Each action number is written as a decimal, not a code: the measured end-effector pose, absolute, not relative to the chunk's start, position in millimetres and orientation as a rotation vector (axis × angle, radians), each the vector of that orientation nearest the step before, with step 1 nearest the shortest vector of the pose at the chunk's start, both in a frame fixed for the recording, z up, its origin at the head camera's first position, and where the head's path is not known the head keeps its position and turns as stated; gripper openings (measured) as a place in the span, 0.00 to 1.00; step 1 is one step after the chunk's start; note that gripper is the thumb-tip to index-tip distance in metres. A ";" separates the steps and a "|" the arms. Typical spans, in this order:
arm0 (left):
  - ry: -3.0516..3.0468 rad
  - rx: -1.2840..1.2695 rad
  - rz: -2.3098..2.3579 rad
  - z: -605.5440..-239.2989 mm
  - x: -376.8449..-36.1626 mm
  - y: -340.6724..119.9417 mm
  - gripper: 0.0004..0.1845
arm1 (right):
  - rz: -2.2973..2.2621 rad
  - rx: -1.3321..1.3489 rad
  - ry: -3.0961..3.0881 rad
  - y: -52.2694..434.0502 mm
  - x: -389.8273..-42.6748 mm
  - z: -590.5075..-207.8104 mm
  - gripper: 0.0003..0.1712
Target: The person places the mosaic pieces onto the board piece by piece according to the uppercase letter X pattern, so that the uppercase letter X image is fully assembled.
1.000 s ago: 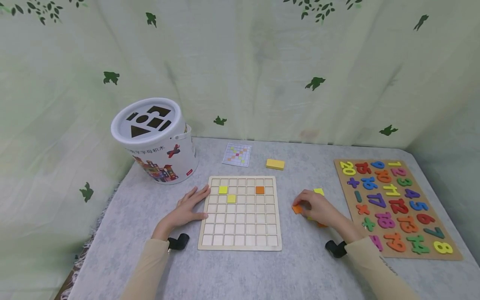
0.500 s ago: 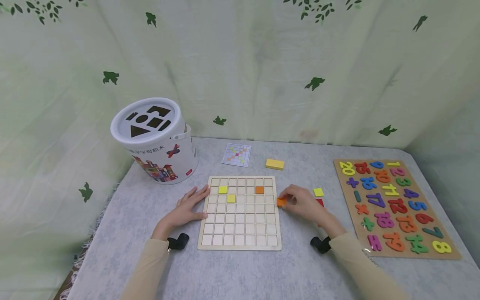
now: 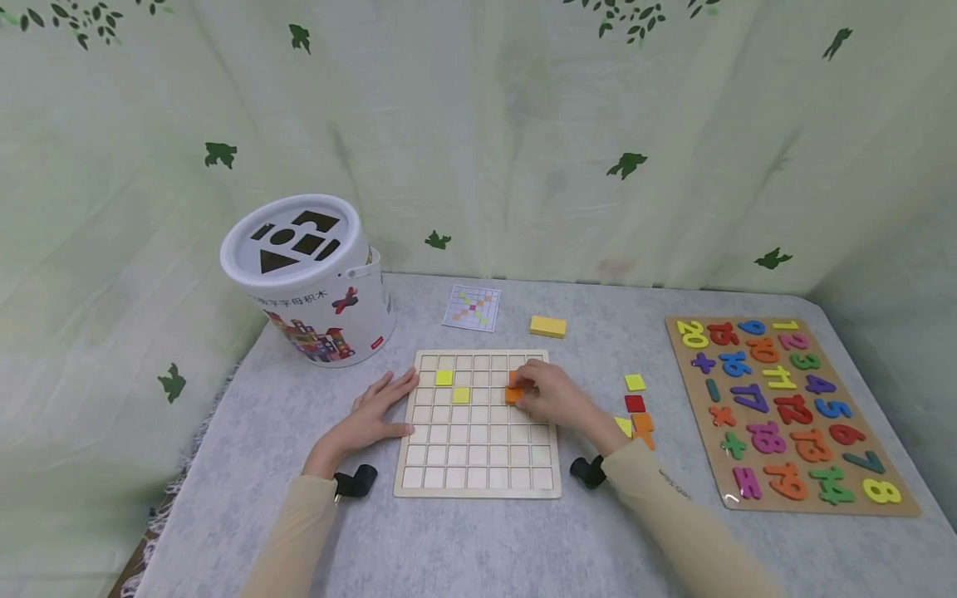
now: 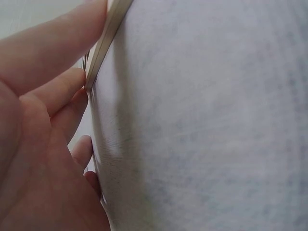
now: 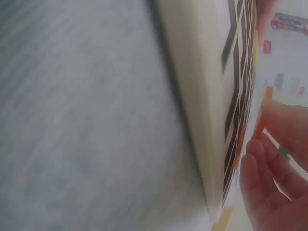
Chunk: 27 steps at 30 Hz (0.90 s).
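Note:
A wooden grid board [image 3: 478, 457] lies flat on the table. Its cells hold two yellow tiles, one of them a yellow tile [image 3: 461, 395], and an orange tile near the upper right, partly covered by fingers. My right hand [image 3: 557, 397] pinches another orange tile [image 3: 512, 395] over the board, just below the seated one; in the right wrist view the pinched orange tile [image 5: 263, 113] is tilted and held between thumb and fingers. My left hand [image 3: 368, 418] rests against the board's left edge with fingers extended, and in the left wrist view the fingers [image 4: 62, 91] touch that edge.
Loose tiles, including a red tile [image 3: 635, 404], lie right of the board. Behind it are a pattern card [image 3: 472, 308] and a yellow block [image 3: 548, 326]. A white bucket [image 3: 321, 291] stands at the back left; a number puzzle board [image 3: 796, 415] lies at the right.
My right hand has carried the orange tile leftward from the loose tiles to over the board's upper right. The loose tiles have come into view. My left hand has stayed still.

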<state>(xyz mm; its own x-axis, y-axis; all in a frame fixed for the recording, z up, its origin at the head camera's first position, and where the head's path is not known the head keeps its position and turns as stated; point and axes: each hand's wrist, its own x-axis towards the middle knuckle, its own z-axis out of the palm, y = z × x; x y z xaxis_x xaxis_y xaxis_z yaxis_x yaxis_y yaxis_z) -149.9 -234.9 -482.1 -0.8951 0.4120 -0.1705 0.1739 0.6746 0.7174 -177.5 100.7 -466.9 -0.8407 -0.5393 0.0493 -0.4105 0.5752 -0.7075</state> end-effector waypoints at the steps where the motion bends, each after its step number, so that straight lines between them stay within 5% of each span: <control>1: 2.571 0.466 1.054 -482.1 -150.0 -234.9 0.45 | -1.106 -0.807 2.637 97.2 -178.5 -467.2 0.11; 27: 2.567 0.456 1.053 -484.5 -151.0 -235.5 0.45 | -0.959 -0.864 2.686 85.6 -183.0 -457.5 0.10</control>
<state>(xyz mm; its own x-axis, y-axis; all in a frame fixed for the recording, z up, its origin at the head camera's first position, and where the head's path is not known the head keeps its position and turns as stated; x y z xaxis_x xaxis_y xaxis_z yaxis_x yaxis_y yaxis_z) -151.0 -235.5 -484.5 -0.8947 0.4097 -0.1777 0.1669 0.6758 0.7179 -183.0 85.6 -457.5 -0.8197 -0.5713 0.0404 -0.4677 0.6271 -0.6229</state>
